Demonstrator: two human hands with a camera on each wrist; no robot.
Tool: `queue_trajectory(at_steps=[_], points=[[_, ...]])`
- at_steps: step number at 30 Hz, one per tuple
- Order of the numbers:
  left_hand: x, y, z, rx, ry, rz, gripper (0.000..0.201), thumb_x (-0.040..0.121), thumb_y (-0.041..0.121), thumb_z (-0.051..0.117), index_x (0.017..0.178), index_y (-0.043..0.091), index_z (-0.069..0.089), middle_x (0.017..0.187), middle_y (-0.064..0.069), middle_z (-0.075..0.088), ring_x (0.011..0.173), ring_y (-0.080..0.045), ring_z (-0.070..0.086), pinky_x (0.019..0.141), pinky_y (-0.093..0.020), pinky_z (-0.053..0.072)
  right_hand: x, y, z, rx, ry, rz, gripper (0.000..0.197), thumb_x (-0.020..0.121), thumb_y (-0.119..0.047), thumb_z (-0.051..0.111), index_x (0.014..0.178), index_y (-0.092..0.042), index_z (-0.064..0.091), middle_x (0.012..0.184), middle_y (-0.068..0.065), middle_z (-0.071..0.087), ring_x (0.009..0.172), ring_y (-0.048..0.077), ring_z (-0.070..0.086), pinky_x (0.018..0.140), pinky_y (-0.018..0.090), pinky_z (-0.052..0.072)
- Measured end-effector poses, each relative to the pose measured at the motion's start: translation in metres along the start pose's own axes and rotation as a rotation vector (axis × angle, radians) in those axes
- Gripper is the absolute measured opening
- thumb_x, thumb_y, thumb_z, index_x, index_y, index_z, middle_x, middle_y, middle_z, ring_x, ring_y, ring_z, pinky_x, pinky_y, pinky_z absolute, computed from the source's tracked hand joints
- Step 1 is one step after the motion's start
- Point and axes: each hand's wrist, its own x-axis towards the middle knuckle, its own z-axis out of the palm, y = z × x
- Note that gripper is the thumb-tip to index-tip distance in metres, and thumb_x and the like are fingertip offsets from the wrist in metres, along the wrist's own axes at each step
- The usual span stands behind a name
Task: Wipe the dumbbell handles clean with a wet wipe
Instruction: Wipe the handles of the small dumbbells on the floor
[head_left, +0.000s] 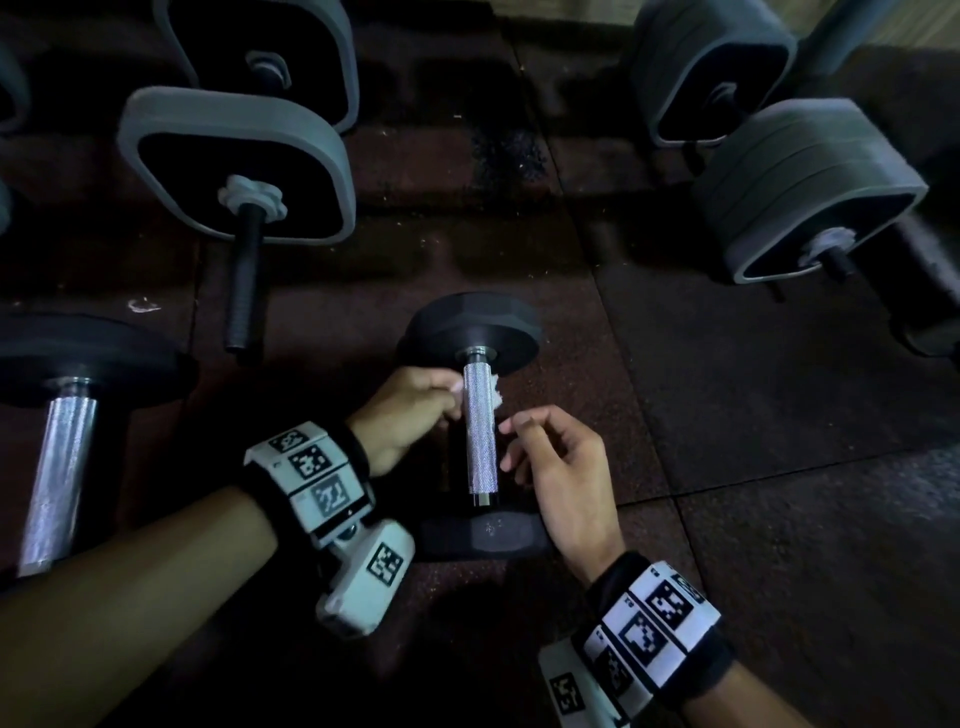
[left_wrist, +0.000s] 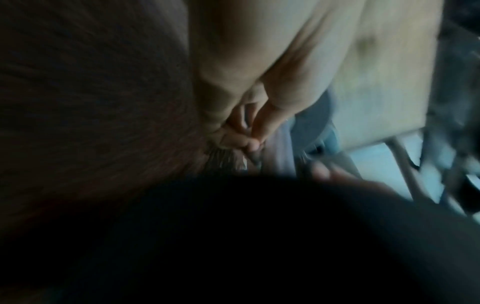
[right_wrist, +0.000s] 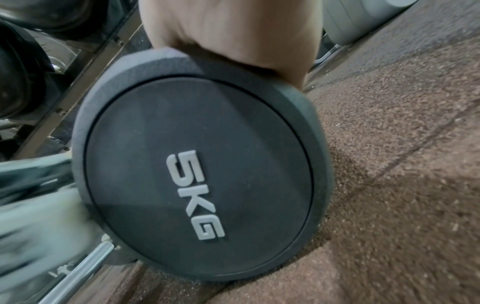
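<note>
Knurled steel is showing between your hands: the dumbbell handle (head_left: 480, 434) is lying on the floor (head_left: 779, 415), pointing toward 12 o'clock. Your left hand (head_left: 410, 410) is pinching the wet wipe (head_left: 496, 392) around it, likely for rubbing. Your right hand (head_left: 558, 467) is hovering relaxed, holding nothing. Only the right wrist view is revealing the 5KG end plate (right_wrist: 200, 164).

We see bare floor (head_left: 675, 374) right of the black dumbbell (head_left: 480, 431), open up to the grey plate stacks (head_left: 810, 192). To its left, a black bar (head_left: 244, 280) and a chrome-handled dumbbell (head_left: 62, 467) crowd the way. Both our hands flank its handle.
</note>
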Motion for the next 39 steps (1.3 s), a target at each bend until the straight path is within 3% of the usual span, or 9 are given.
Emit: queue_trajectory(at_steps=[3,10,14,16,19,25,28,35,39], points=[[0.011,-0.001,0.000,-0.037,0.058,0.008,0.026,0.093,-0.002,0.051,0.103,0.005,0.074,0.079,0.003,0.065,0.067,-0.001,0.051,0.063,-0.017,0.039,0.000,0.001,0.000,0.005,0.007,-0.006,0.021,0.101,-0.007,0.053,0.087,-0.005,0.069,0.061,0.005,0.061,0.056,0.012,0.050,0.055,0.022,0.042],[-0.015,-0.009,-0.011,0.236,0.099,0.182,0.017,0.092,0.008,0.062,0.087,0.014,0.077,0.075,-0.001,0.073,0.064,-0.001,0.057,0.066,-0.018,0.044,0.000,-0.001,0.000,-0.010,-0.007,-0.002,0.021,0.100,-0.006,0.052,0.088,-0.005,0.069,0.062,0.007,0.062,0.058,0.016,0.049,0.056,0.024,0.042],[-0.002,0.002,-0.002,0.216,0.101,0.157,0.019,0.095,0.006,0.055,0.090,0.001,0.073,0.083,-0.015,0.071,0.066,-0.001,0.056,0.065,-0.014,0.044,-0.001,-0.002,0.000,-0.018,0.006,-0.009,0.022,0.099,-0.005,0.051,0.087,-0.006,0.069,0.062,0.006,0.061,0.058,0.017,0.049,0.056,0.026,0.042],[-0.008,0.004,0.000,0.189,0.107,0.154,0.019,0.093,0.002,0.056,0.085,-0.002,0.072,0.073,-0.007,0.068,0.060,0.003,0.052,0.061,-0.012,0.041,-0.002,-0.002,0.000,-0.019,0.008,-0.015,0.022,0.099,-0.004,0.051,0.087,-0.006,0.069,0.061,0.005,0.061,0.058,0.017,0.048,0.056,0.026,0.042],[-0.026,-0.003,-0.006,0.216,0.057,0.159,0.017,0.089,0.004,0.061,0.078,0.006,0.074,0.066,0.010,0.068,0.059,0.005,0.054,0.063,-0.013,0.040,-0.001,0.001,0.000,-0.022,0.016,-0.021,0.023,0.099,-0.005,0.051,0.086,-0.008,0.070,0.061,0.005,0.061,0.058,0.018,0.048,0.056,0.028,0.042],[-0.024,0.001,0.001,0.203,0.027,0.119,0.020,0.094,0.002,0.056,0.082,0.002,0.072,0.076,-0.003,0.070,0.062,0.005,0.055,0.063,-0.012,0.042,-0.001,-0.001,0.001,-0.048,0.019,-0.018,0.023,0.099,-0.008,0.053,0.085,-0.012,0.070,0.061,0.003,0.062,0.058,0.020,0.049,0.057,0.034,0.041],[-0.029,-0.007,0.001,0.224,-0.010,0.037,0.017,0.092,0.007,0.059,0.084,0.004,0.073,0.079,-0.012,0.071,0.069,-0.006,0.056,0.071,-0.025,0.044,-0.002,0.000,0.000,-0.063,0.022,-0.017,0.023,0.100,-0.009,0.054,0.084,-0.013,0.070,0.061,0.003,0.062,0.058,0.020,0.049,0.057,0.034,0.041],[-0.047,-0.007,0.009,0.228,-0.074,0.021,0.025,0.089,-0.002,0.056,0.073,0.007,0.073,0.076,-0.005,0.074,0.067,-0.004,0.061,0.066,-0.019,0.045,-0.002,0.000,0.001,-0.066,0.029,-0.021,0.022,0.099,-0.008,0.054,0.084,-0.012,0.070,0.060,0.003,0.062,0.058,0.020,0.049,0.057,0.035,0.041],[-0.050,-0.010,0.001,0.312,-0.078,0.017,0.018,0.085,0.003,0.063,0.073,0.010,0.076,0.080,-0.005,0.076,0.080,-0.017,0.070,0.078,-0.026,0.051,-0.001,-0.001,0.000,-0.079,0.037,-0.032,0.023,0.097,-0.006,0.054,0.082,-0.013,0.070,0.060,0.004,0.062,0.056,0.018,0.050,0.057,0.033,0.042]])
